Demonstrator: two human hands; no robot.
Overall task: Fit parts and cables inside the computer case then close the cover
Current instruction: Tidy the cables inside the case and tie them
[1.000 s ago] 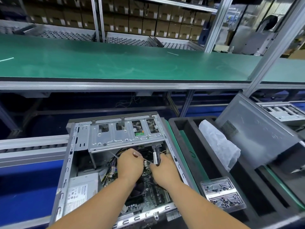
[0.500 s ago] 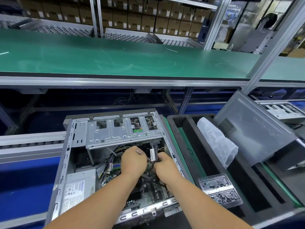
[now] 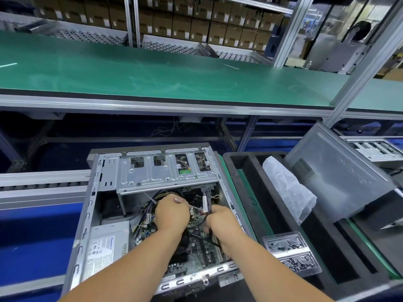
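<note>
An open grey computer case (image 3: pixel 91 205) lies on its side on the line in front of me, showing the drive cage (image 3: pixel 161 175), a power supply (image 3: pixel 106 247) and the motherboard (image 3: pixel 200 251). Both my hands are inside it over a bundle of cables (image 3: pixel 152 203). My left hand (image 3: pixel 171 212) has its fingers curled down round the wires and pinches a thin white cable tie (image 3: pixel 195 207). My right hand (image 3: pixel 220 220) grips the black cables beside it. The grey side cover (image 3: pixel 340 179) leans on the black tray to the right.
A black foam tray (image 3: pixel 246 192) on the right holds a crumpled plastic bag (image 3: pixel 285 188) and a clear box of screws (image 3: pixel 290 253). A green conveyor belt (image 3: pixel 152 73) runs above. Another open case (image 3: pixel 375 149) sits far right. Shelves of cardboard boxes stand behind.
Both hands have stayed on the cable bundle, shifting only slightly as they work the wires. The view has tilted a little.
</note>
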